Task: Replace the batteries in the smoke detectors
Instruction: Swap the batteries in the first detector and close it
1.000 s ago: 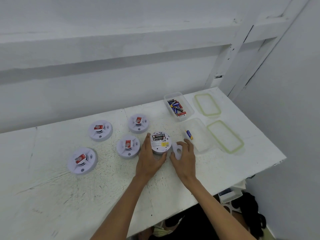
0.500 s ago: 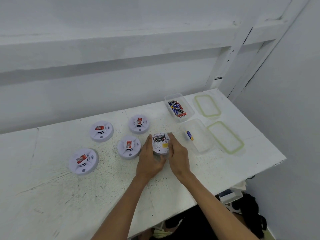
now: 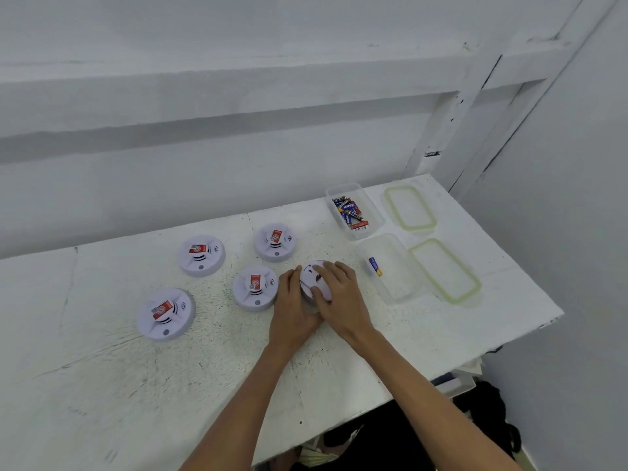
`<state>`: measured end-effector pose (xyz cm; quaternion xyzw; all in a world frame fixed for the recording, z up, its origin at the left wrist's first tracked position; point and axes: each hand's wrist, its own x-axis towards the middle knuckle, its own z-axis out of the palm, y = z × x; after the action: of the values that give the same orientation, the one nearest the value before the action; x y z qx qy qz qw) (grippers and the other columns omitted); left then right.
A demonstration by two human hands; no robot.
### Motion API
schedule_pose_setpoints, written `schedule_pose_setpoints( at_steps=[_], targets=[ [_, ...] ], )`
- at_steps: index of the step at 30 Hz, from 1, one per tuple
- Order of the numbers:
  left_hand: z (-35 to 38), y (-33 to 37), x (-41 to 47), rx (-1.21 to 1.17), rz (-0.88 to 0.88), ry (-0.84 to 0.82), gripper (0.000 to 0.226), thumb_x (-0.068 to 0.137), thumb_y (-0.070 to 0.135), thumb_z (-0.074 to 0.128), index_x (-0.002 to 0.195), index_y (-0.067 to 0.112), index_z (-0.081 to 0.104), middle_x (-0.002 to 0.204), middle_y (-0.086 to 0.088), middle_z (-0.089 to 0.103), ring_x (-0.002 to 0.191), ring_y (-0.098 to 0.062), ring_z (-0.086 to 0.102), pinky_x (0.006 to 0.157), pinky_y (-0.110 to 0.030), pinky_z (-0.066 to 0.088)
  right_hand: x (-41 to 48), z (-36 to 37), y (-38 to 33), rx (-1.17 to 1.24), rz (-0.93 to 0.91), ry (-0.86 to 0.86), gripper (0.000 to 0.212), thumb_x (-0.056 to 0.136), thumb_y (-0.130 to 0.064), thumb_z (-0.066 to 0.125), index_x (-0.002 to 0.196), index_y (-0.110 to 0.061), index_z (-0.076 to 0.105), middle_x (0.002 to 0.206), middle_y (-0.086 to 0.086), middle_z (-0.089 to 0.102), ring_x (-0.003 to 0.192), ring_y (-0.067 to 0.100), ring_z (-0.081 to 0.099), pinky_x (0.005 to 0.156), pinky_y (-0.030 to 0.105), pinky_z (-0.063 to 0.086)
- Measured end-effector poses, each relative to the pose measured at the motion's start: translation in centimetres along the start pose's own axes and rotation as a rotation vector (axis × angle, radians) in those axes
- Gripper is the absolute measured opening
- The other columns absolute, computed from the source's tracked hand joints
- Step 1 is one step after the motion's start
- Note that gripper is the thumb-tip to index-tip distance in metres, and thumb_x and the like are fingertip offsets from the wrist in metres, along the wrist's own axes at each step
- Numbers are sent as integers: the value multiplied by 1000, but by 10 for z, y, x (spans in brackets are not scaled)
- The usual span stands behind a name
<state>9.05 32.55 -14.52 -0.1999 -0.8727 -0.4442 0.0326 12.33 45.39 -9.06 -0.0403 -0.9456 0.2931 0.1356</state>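
Left hand (image 3: 292, 300) cupped the near-left side of the held detector (image 3: 313, 277), with the thumb up along its rim. This looked like bracing, so the body would not slide or spin on the table (image 3: 102, 385).

Right hand (image 3: 339, 294) lay over the top, fingers curled across the far edge and thumb bearing down on the white back face. I judged it was seating or twisting the cover shut. The battery bay was hidden under the hand, so I could not confirm what was in it.

Just left of the grip sat the nearest spare detector (image 3: 255, 287), face up. Three more lay further left and beyond, well apart from the hands and likely queued.

Right of the grip, within easy reach, was an open clear tub (image 3: 401, 287) holding one blue-and-yellow battery (image 3: 374, 266). Beyond that stood the battery tub (image 3: 365, 229) with a loose heap of cells. Two green-rimmed lids lay to the right of the tubs.

Writing: each face-up detector carried a red label with a sound-wave mark beside it, text too small to read. The battery print was blue, black and red, with no legible brand.
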Motion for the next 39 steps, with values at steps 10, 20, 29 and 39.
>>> schedule_pose_setpoints(
  at_steps=[10, 20, 29, 39],
  targets=[
    [-4, 7, 0, -69, -44, 39, 94, 74, 64, 70, 142, 5, 46, 138, -9, 51, 128, -12, 45, 107, -2, 25, -3, -9, 1, 63, 153, -97, 65, 99, -39, 53, 156, -26, 24, 161, -5, 27, 150, 16, 13, 120, 51, 25],
    [-6, 13, 0, -121, -80, 43, 95, 71, 60, 73, 144, 7, 44, 138, -8, 49, 127, -11, 44, 104, -4, 29, -2, -8, 3, 125, 196, 35, 76, 85, -44, 72, 147, -16, 38, 145, 3, 43, 133, 20, 39, 104, 26, 37],
    [-4, 10, -2, -160, -76, 26, 90, 75, 57, 75, 145, 11, 41, 143, -4, 50, 133, -20, 48, 112, -40, 43, 2, -10, 2, -68, 178, 112, 77, 74, -56, 76, 134, -14, 52, 117, 2, 58, 114, 23, 44, 81, 35, 49],
    [-6, 13, -2, -188, -71, 28, 89, 75, 57, 76, 143, 10, 43, 137, -3, 52, 129, -18, 50, 109, -37, 46, -1, -15, 0, 98, 203, 111, 57, 87, -47, 62, 135, -18, 50, 124, -1, 51, 115, 15, 44, 90, 30, 48]
  ],
)
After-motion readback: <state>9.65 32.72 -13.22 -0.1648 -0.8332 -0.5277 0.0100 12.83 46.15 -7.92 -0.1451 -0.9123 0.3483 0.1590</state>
